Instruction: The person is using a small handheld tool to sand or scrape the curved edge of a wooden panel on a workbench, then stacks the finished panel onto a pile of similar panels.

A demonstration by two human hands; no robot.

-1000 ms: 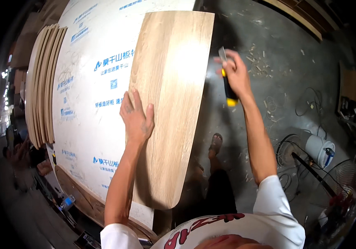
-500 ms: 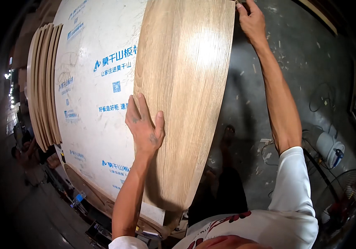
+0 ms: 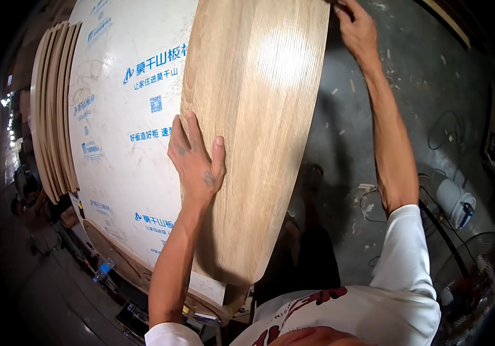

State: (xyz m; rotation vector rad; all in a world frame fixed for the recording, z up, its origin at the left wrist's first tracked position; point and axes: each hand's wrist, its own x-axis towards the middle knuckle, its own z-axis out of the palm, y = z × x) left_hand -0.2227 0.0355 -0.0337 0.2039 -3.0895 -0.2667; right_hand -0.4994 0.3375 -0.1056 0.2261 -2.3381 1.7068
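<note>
A long wood-grain panel (image 3: 259, 132) lies over a white board (image 3: 115, 167) that carries blue print. My left hand (image 3: 195, 158) rests flat at the panel's left edge, its fingers apart and its thumb on the wood face. Beyond the far right corner of the panel, my right hand (image 3: 358, 29) has its fingers curled together at the edge. A small dark bit shows by those fingertips at the top of the picture, too little of it to name.
Several narrow wood strips (image 3: 57, 115) are stacked at the board's left. A plastic bottle (image 3: 104, 270) is at lower left. To the right, a white bucket (image 3: 455, 193), cables and a fan (image 3: 472, 271) stand on the grey floor (image 3: 397, 109), among scattered scraps.
Board, panel and left hand appear slightly farther up and left in the picture. My right hand sits a little to the right of where it was, fingers still curled.
</note>
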